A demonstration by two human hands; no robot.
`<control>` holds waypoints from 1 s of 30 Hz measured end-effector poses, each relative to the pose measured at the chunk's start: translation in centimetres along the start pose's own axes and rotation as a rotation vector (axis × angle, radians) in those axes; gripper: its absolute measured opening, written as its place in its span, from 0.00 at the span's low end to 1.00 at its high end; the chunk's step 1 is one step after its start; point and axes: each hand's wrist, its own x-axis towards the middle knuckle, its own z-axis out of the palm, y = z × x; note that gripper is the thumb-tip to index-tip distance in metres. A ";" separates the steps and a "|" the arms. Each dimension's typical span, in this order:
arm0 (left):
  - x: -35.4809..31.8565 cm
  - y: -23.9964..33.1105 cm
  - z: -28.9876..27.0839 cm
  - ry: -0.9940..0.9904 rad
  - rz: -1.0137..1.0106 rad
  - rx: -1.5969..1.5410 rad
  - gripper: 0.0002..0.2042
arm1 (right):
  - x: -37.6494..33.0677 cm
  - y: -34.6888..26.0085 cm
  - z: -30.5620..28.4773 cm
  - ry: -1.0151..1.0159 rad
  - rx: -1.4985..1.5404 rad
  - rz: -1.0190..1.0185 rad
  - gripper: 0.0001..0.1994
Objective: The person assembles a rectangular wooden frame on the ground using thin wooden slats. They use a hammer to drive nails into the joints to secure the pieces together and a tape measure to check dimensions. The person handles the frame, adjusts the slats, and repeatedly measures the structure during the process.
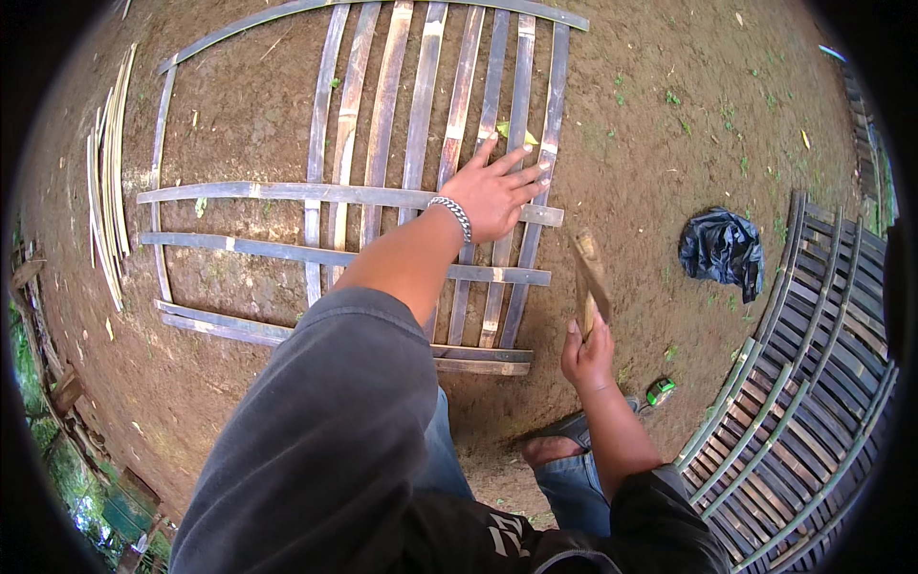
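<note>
A lattice of flat bamboo slats (421, 182) lies on the bare dirt ground (669, 163), toward its far left part. Its long grey-brown strips run away from the person, crossed by several slats laid sideways, and a curved strip closes the far end. The strips look weathered, with paler patches where the skin is scraped.

To the left of the lattice, a bundle of thin pale bamboo splints (110, 182) rests near the ground's left edge. A second, darker bamboo panel (813, 383) lies along the right edge. Between the two panels sit a crumpled black plastic bag (722, 251) and, closer to the person, a small green tape measure (660, 390). A yellow leaf (512, 132) lies on the slats just beyond the fingertips.

The left hand (492, 196), wearing a metal chain bracelet (453, 214), is stretched out flat with fingers spread, palm down on the right-hand slats, gripping nothing. The right hand (587, 356) is clenched around the lower end of a short wooden stick (590, 277), held upright-tilted over the dirt just right of the lattice.
</note>
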 end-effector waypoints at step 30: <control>-0.2 -0.1 -0.4 -0.032 -0.005 -0.013 0.26 | 2.2 -0.6 -0.7 0.100 0.061 -0.165 0.27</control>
